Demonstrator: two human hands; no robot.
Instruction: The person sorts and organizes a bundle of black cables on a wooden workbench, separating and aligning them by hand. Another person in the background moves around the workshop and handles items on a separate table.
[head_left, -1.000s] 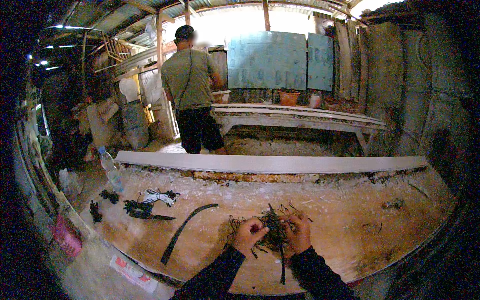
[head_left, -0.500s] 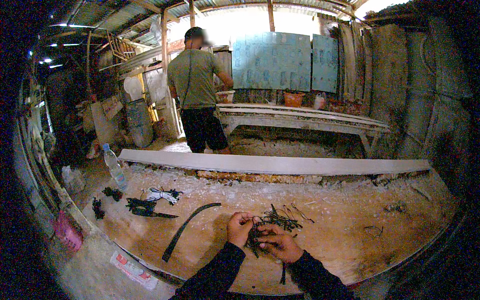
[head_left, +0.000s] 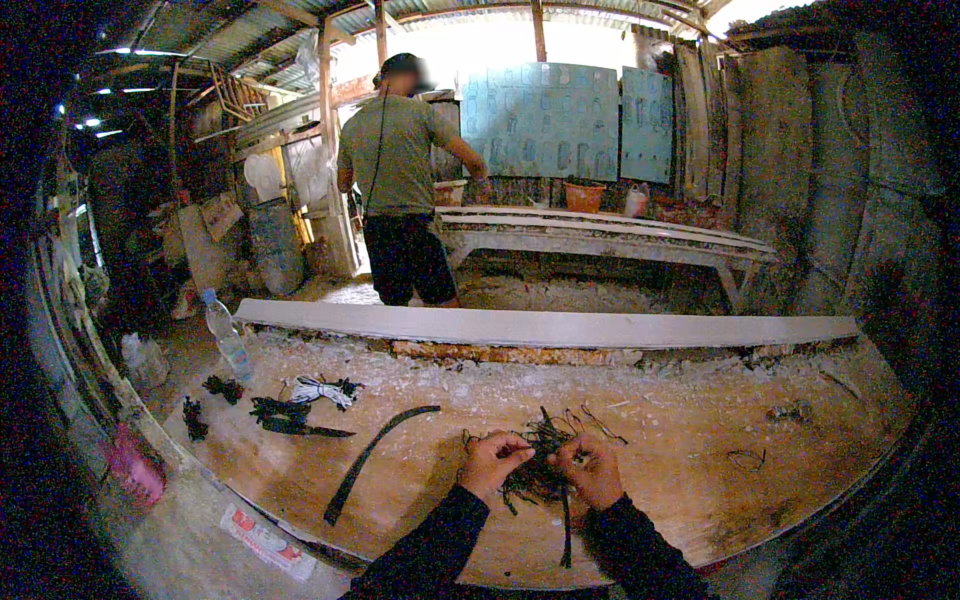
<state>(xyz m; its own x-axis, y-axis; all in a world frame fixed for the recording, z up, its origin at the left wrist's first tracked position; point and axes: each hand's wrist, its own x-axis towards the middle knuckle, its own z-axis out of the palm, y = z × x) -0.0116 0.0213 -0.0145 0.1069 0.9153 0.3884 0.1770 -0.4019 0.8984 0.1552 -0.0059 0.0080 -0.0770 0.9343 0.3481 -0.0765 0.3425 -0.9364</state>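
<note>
A heap of thin black cords (head_left: 545, 488) lies on the wooden table in front of me, with loose ends spreading out on the far side. My left hand (head_left: 492, 464) is closed in a pinch on a black cord at the heap's left. Opposite it, my right hand (head_left: 593, 472) pinches cord too, its fingertips curled close together. A short gap separates the two hands, both just above the heap. The fine strand between the fingers is hard to make out. One thicker dark strip (head_left: 567, 530) hangs down toward the table's near edge.
A curved black strip (head_left: 375, 458) lies left of my hands. Beyond it are black bundles (head_left: 280, 412), a white cord bundle (head_left: 325, 391) and a plastic bottle (head_left: 227, 338). A long pale board (head_left: 550, 327) spans the table's far side. Another person (head_left: 395, 180) stands at a far bench (head_left: 600, 238).
My hands have moved apart, the right one shifting right and turning from flat over the cords to a pinch. More of the heap shows between them. The other person's arm now reaches out rightward.
</note>
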